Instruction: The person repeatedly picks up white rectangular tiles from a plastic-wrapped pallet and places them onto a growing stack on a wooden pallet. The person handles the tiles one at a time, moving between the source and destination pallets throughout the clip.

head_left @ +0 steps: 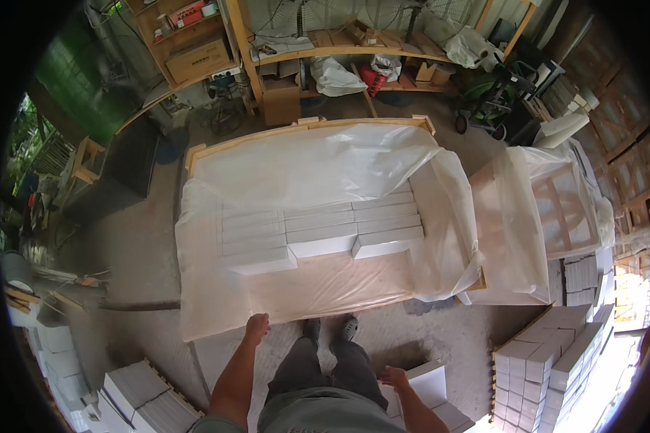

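My left hand (258,327) hangs just off the near edge of a clear plastic sheet (318,285), its fingers loosely bent and holding nothing that shows. My right hand (393,377) is beside my right thigh with fingers slightly apart. Close to it is a white box (429,384); whether they touch, I cannot tell. Ahead, the plastic lines a low wooden frame (310,125), its far part draped in folds. Inside, white boxes (318,247) lie in three neighbouring rows, the middle row's front set farther back.
At the right stands a second plastic-covered crate (509,216). Stacked white boxes rise at the lower right (534,353) and lower left (148,397). A wooden workbench (354,47) runs along the back, with a wheeled cart (487,108) by its right end. A dark cabinet (119,177) is at left.
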Demonstrator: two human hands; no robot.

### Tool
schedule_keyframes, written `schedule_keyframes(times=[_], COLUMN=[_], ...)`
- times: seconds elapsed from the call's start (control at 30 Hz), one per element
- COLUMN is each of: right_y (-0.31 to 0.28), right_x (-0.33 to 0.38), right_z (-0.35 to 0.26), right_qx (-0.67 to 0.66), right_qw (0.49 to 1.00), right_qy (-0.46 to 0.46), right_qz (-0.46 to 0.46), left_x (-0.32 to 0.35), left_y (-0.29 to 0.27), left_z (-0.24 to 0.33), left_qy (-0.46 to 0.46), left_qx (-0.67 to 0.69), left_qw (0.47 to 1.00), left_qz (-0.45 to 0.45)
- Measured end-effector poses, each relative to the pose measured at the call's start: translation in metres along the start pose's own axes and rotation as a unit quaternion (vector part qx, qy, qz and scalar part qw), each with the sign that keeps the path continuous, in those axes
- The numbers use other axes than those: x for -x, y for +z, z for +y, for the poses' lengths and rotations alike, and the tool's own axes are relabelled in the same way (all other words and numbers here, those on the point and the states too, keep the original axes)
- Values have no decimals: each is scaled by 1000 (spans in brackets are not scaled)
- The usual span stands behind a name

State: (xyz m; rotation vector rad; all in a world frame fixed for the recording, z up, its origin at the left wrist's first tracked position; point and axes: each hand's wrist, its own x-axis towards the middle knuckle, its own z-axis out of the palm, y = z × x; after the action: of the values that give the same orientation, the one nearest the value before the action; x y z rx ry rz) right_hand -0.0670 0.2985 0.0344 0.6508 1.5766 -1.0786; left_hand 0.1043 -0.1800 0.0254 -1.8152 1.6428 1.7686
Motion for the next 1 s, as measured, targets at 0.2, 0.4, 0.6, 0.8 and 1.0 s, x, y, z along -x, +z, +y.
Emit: schedule_keyframes(times=[0.2, 0.4, 0.6, 0.8, 1.0], right_y=[-30, 100, 220, 377, 478], right_x=[-162, -138, -157, -224, -299], right_z=[-74, -189, -225, -246, -268], right_qx=[6, 140, 138, 206, 385], right_qw=[989, 979, 982, 963, 881], right_qy=[35, -143, -96, -125, -265], right_qz=[-147, -41, -84, -117, 78], left_x=[18, 12, -95, -221, -312], left_y=[10, 9, -6, -68, -80], left_z=[-75, -133, -116, -45, 23], left_qy=[-77, -142, -100, -150, -182], left_qx=[107, 111, 185, 356, 415], left_qw=[991, 983, 976, 915, 877], left_qz=[14, 29, 60, 114, 160])
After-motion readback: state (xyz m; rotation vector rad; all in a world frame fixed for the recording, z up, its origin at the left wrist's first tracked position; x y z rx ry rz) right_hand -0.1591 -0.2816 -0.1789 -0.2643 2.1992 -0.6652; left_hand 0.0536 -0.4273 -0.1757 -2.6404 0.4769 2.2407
